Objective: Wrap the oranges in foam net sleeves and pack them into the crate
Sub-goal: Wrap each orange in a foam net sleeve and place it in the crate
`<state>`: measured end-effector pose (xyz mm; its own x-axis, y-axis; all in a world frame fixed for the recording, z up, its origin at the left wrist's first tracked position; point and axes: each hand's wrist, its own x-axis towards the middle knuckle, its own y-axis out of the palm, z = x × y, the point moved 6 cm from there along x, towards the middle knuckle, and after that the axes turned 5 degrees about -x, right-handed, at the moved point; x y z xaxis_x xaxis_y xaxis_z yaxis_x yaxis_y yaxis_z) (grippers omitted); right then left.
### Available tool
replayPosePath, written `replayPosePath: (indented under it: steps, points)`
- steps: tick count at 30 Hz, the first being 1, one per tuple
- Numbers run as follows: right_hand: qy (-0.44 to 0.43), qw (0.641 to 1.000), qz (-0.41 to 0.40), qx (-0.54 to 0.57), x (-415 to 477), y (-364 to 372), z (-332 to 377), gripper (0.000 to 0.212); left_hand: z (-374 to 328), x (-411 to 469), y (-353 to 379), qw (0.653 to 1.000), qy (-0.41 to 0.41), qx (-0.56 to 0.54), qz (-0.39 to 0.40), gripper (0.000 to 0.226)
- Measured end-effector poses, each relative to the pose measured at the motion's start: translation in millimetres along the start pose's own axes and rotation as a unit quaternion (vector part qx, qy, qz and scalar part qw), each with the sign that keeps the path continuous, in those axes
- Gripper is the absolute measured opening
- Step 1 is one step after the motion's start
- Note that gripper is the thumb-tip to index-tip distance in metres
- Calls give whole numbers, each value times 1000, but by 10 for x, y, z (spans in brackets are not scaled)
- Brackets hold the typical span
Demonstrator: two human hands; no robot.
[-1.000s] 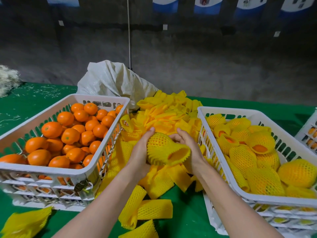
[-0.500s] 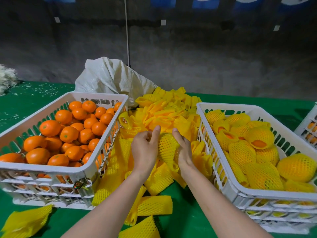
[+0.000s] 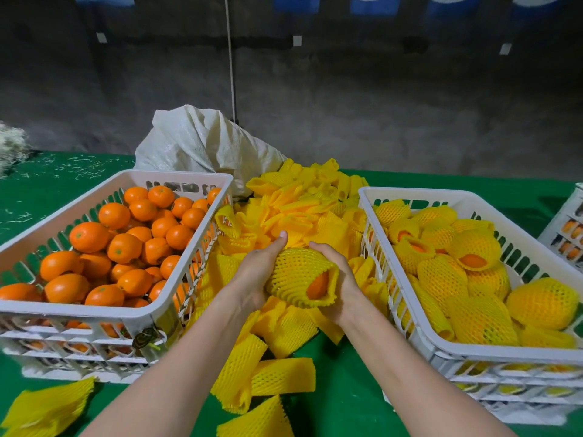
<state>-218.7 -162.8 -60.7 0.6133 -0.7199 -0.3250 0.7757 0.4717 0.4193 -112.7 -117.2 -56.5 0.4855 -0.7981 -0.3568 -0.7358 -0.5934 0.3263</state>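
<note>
Since half a second ago, the orange (image 3: 316, 287) has been turned between the hands, so that the open mouth of its foam net sleeve (image 3: 293, 272), hidden then, is now faced toward 5 o'clock and bare peel is seen inside it. The fruit is held at the middle of the view, above the loose sleeves (image 3: 303, 203) that are heaped on the green table cover (image 3: 344, 389) from the centre out to 12 o'clock. It is cupped from 9 o'clock by the left hand (image 3: 254, 275), whose thumb is stretched toward 12 o'clock. From 3 o'clock it is clasped by the right hand (image 3: 342, 282), which is wrapped around the net's side with its fingertips hidden beneath. At 3 o'clock, just beside the right hand, a white packing crate (image 3: 407, 310) is filled with wrapped oranges (image 3: 473, 247). At 9 o'clock a second white crate (image 3: 104, 313) is filled with bare oranges (image 3: 90, 236). More flat sleeves are scattered at 6 and 7 o'clock. A white woven sack (image 3: 202, 143) is slumped at 11 o'clock behind the heap, and part of a third crate (image 3: 568, 228) is seen at the right edge.
</note>
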Motion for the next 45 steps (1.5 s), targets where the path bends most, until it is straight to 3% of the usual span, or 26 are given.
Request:
replayPosePath:
  steps: [5,10,13,16,21,25,31,34,38,42,45]
  points:
    - [15,1000,19,9,-21,80,-35,27,-57,22,-18,997,45,60,8,37]
    - [-26,999,23,10,0,69,-53,33,-15,-16,-33,996,72,52,-13,46]
    - [-68,998,-5,-4,8,4,14,42,168,-77,-31,998,-52,-5,41,58]
    - [-125,988,-63,-57,16,-86,106,29,278,-164,56,981,-152,-96,75,49]
    - [-300,919,-89,-239,-74,-131,291,41,243,-157,234,982,-94,-87,141,40]
    - [-356,852,-128,-361,-135,-135,368,42,242,-156,232,985,-46,-41,159,40]
    - [-244,918,-52,-309,9,-195,320,37,274,-177,198,983,-56,39,170,56]
    - [-258,919,-56,-294,-35,-214,289,35,270,-188,210,984,-40,31,168,52]
    - [-307,896,-105,-303,-202,-246,218,8,182,-157,167,996,25,-11,86,29]
    - [-349,870,-49,-344,-397,-134,129,23,103,-131,172,995,75,-61,-12,12]
    - [-344,859,-9,-380,-453,-101,123,46,143,-143,267,990,62,-126,-29,10]
